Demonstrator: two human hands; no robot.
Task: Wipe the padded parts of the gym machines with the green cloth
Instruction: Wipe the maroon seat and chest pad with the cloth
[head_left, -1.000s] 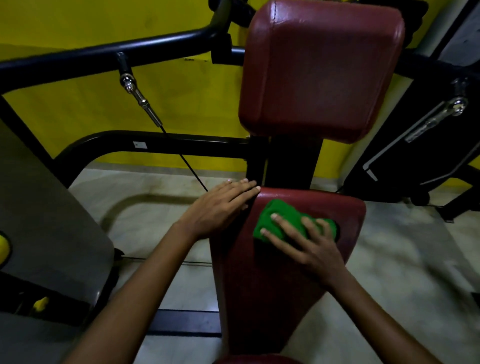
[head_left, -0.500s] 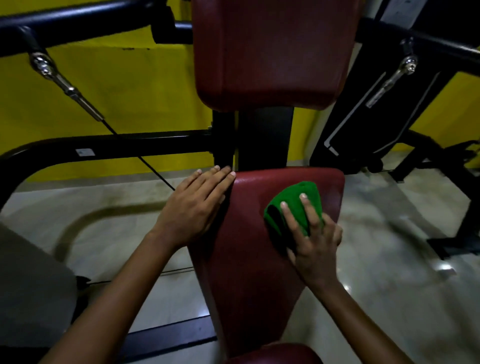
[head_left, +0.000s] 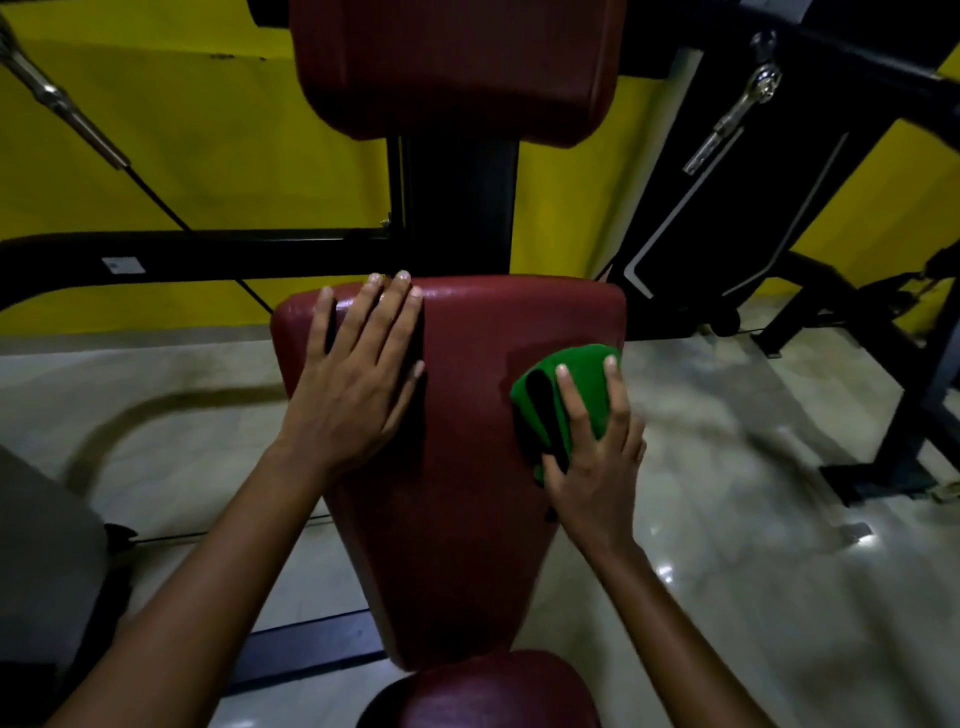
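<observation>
Now left hand (head_left: 358, 384) flat on back pad (head_left: 467, 467), right hand (head_left: 592, 457) atop green cloth (head_left: 582, 384).

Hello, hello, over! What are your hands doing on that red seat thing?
Left hand flat on the red back pad, open. Right hand pressing the green cloth at the pad's right edge. Nothing in the way.
</observation>
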